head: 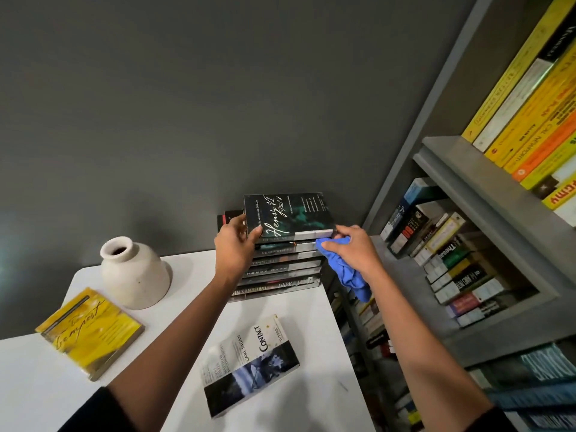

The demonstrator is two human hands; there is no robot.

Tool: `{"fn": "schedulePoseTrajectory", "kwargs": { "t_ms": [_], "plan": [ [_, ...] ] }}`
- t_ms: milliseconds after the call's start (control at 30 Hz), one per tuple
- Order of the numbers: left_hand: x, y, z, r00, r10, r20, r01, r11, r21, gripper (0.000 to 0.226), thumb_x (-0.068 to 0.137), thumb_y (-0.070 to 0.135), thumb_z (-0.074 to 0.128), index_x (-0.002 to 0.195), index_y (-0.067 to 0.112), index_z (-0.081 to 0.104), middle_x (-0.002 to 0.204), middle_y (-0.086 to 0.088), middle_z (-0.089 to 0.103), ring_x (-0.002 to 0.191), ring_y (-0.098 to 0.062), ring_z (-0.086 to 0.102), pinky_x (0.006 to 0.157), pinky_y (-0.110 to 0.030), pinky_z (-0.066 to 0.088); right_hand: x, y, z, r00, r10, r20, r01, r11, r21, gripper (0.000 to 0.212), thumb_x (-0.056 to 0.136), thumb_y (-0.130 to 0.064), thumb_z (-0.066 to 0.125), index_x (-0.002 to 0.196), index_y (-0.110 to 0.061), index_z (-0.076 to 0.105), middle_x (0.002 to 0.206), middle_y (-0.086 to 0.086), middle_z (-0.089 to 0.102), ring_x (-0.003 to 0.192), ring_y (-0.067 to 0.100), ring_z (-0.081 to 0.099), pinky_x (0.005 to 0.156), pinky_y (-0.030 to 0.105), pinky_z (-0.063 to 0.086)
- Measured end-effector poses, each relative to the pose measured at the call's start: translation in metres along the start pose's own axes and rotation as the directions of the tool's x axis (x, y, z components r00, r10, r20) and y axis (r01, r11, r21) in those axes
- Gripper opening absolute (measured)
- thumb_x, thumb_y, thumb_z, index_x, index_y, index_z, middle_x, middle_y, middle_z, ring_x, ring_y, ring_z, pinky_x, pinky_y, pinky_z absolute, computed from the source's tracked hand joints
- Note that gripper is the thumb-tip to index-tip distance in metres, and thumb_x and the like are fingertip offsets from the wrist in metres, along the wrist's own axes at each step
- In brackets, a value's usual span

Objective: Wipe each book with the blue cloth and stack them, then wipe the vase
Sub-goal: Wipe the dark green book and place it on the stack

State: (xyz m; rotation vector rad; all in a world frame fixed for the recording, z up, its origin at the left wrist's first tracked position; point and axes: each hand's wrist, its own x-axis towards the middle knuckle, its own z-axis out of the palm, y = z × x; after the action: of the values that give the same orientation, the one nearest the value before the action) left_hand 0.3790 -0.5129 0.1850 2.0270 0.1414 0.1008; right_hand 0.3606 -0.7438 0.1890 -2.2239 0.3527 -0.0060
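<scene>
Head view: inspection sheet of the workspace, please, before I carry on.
Surface: white table, holds books and vase.
Job's things: dark Henry VI paperback atop stack of dark books; yellow Tempest book and black-and-white Contact paperback lie loose; cream ceramic vase stands upright.
Clutter: nothing seen.
Hands: left hand grips the Henry VI paperback; right hand presses crumpled blue cloth to its edge.
Cables: nothing seen.
Surroundings: dark grey wall; grey bookshelf, full, on the right.
</scene>
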Motion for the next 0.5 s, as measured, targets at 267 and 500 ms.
{"fn": "schedulePoseTrajectory", "kwargs": {
  "t_ms": [267,500],
  "plan": [
    [-0.018,-0.008,0.002,0.988,0.144,0.048,-0.149,0.978,0.146,0.066,0.092,0.030,0.065,0.150,0.018,0.037,0.120,-0.018,0.056,0.113,-0.031,0.054,0.103,-0.042,0.043,-0.001,0.002,-0.001,0.998,-0.032,0.059,0.046,0.966,-0.256,0.054,0.082,-0.026,0.072,0.133,-0.023,0.054,0.103,0.000,0.055,0.100,0.019,0.056,0.087,0.032,0.047],
    [-0.015,-0.009,-0.003,0.973,0.207,0.104,-0.225,0.950,0.217,0.062,0.086,0.000,0.070,0.143,0.007,0.047,0.097,-0.006,0.047,0.089,-0.020,0.048,0.094,-0.030,0.045,-0.003,0.000,0.003,0.999,-0.040,-0.031,0.025,0.923,-0.384,0.050,0.088,-0.041,0.065,0.131,-0.019,0.054,0.121,0.002,0.061,0.110,0.026,0.058,0.094,0.041,0.047]
  ]
}}
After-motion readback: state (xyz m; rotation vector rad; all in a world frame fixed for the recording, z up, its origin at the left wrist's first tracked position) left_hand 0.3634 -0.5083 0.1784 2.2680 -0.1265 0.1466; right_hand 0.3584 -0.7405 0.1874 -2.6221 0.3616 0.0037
